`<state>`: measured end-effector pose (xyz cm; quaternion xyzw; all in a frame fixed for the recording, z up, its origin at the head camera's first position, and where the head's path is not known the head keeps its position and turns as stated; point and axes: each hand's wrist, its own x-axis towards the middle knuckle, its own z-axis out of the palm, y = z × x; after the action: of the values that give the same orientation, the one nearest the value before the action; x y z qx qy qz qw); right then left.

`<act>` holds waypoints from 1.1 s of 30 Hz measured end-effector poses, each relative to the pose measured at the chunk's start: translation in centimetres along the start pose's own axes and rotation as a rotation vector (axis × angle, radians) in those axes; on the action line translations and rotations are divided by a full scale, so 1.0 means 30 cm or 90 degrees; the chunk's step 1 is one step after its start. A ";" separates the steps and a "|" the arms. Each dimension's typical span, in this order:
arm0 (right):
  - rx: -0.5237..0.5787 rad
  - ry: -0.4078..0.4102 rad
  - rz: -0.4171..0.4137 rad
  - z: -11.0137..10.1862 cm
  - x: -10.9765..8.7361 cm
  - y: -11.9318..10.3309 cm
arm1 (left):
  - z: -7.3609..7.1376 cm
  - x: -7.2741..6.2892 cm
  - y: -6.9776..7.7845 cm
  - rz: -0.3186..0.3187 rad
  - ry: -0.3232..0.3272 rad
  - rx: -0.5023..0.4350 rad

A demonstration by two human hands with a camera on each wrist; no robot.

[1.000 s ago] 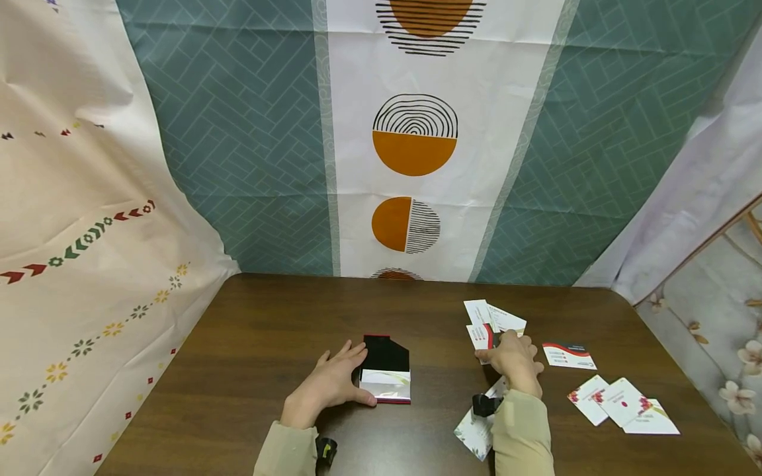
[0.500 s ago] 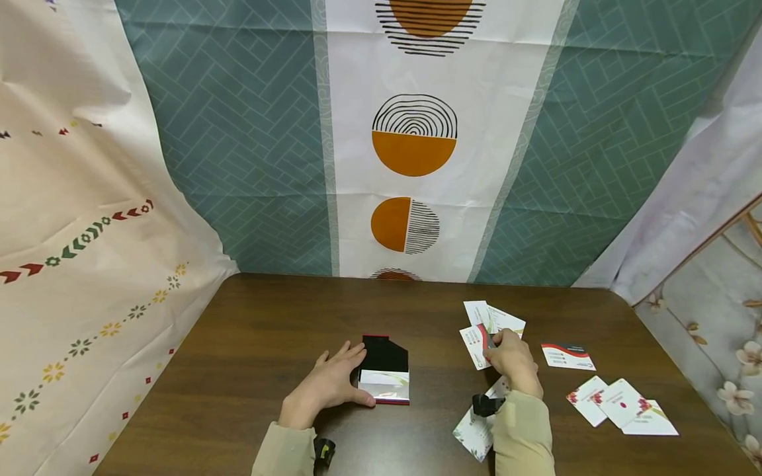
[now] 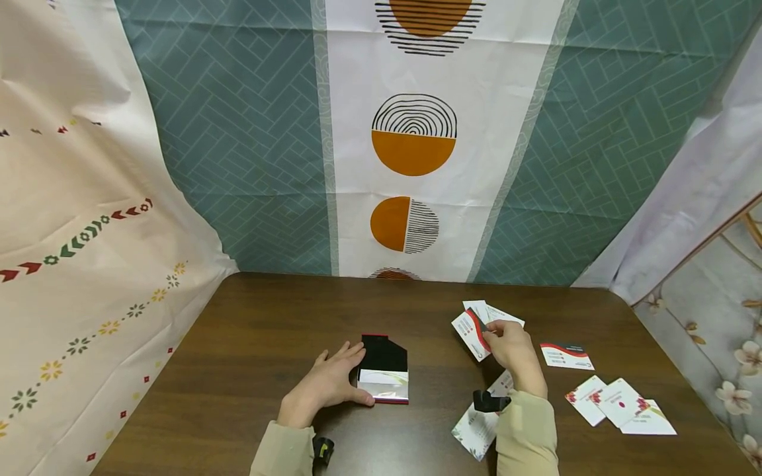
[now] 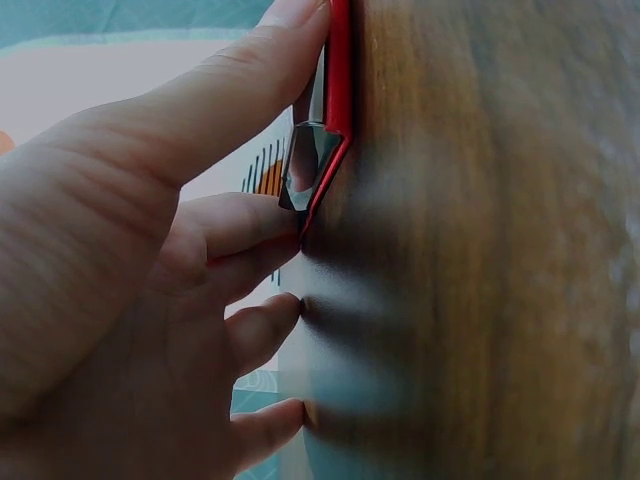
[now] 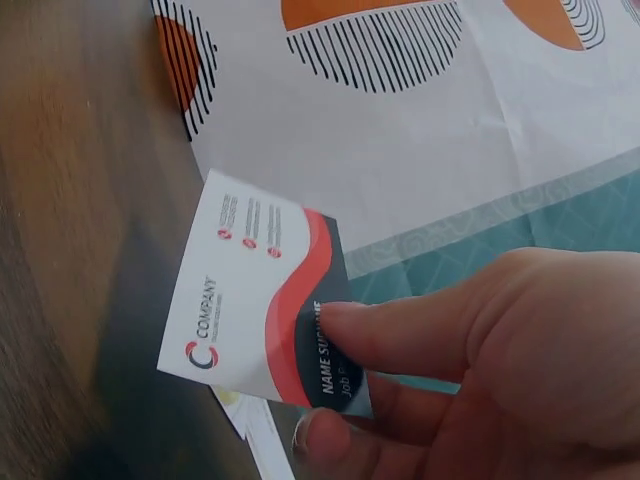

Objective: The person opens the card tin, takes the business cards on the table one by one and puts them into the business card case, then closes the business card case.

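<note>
Brown wooden bench [image 3: 280, 317]: I see right grip [image 3: 513, 346] pinching red-striped business card [image 3: 470, 332], left grip [image 3: 329, 381] splayed, touching black card holder [image 3: 385, 356].

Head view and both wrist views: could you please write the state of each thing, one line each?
Black-and-red holder: resting on the table
Left hand: fingers spread, touching the holder
Held card: lifted, tilted
Right hand: pinching the held card
White cards behind: overlapping, partly hidden
Lone red-and-black card: flat, apart
Three cards at right: overlapping
Leaf-print card: partly hidden
</note>
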<state>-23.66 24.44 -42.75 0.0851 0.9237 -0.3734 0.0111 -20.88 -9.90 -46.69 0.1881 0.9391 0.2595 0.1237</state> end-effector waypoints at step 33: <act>-0.011 -0.022 -0.262 0.153 0.009 -0.136 | -0.001 0.003 -0.004 0.015 0.008 0.013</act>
<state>-24.79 18.42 -43.26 -0.1116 0.9244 -0.3616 -0.0488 -21.00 -9.98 -46.75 0.1987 0.9402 0.2526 0.1131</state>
